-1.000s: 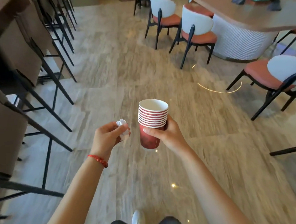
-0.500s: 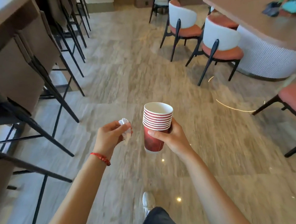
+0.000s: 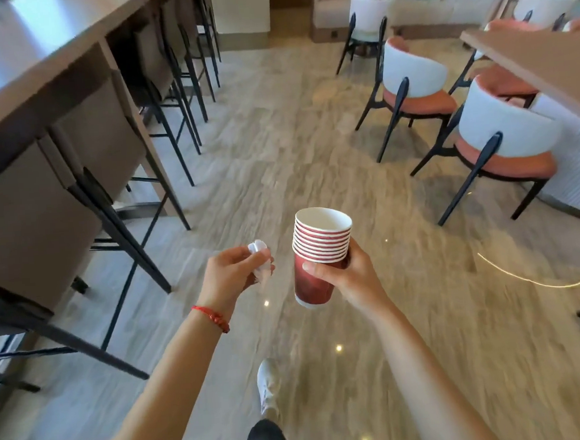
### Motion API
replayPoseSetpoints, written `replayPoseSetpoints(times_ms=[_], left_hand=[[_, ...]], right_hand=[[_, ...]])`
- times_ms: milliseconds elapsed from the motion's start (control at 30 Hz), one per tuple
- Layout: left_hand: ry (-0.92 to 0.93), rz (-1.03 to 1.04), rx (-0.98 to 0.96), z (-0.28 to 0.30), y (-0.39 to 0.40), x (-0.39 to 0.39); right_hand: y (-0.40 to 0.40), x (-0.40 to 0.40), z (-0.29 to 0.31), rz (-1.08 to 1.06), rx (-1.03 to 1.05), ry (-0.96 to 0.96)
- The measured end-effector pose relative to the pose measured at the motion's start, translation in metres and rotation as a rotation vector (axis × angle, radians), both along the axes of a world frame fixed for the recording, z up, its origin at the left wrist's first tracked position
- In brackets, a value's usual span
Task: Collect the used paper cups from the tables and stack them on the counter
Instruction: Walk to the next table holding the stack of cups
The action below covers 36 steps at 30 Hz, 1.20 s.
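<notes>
Both bare forearms reach forward at waist height; the right hand (image 3: 349, 277) curls around a stack of red paper cups (image 3: 320, 255), thumb across its front, while the left hand (image 3: 232, 275), a red cord bracelet (image 3: 211, 317) at its wrist, pinches crumpled white paper (image 3: 260, 256).

Counter (image 3: 41, 65) and stools (image 3: 105, 153) on your left; table (image 3: 538, 61) and chairs (image 3: 503, 143) on your right; cup stack (image 3: 318, 255) between, ahead.

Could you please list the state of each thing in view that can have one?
Stack of red paper cups: nested, upright, top cup looks empty, held in the air.
Right hand: closed around the stack.
Left hand: closed on crumpled white paper.
Bar stools: tucked under the counter.
</notes>
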<state>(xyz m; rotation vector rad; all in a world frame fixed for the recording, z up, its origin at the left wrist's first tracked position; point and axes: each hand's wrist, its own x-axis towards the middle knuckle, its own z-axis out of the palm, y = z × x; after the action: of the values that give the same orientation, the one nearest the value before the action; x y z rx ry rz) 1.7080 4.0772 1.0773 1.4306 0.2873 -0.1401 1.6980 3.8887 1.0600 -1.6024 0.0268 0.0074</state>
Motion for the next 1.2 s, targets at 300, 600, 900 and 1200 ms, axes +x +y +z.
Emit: replayPoseSetpoints(times_ms=[300,600,900,1200], left_hand=[[-0.028,0.010,0.033,0.010,0.017,0.217],[0.009,-0.048,0.019,0.006,-0.015,0.405],[0.029,-0.034,-0.019,-0.010,-0.075,0.601],[0.062,-0.026,-0.025,-0.007,-0.110,0.780]], right_hand=[[0.019,0.221,0.012,0.000,-0.015,-0.012],[-0.017,0.397,0.004,-0.079,-0.015,0.015],[-0.071,0.593,-0.009,-0.068,0.000,0.022],[-0.109,0.774,-0.009,-0.050,0.004,0.064]])
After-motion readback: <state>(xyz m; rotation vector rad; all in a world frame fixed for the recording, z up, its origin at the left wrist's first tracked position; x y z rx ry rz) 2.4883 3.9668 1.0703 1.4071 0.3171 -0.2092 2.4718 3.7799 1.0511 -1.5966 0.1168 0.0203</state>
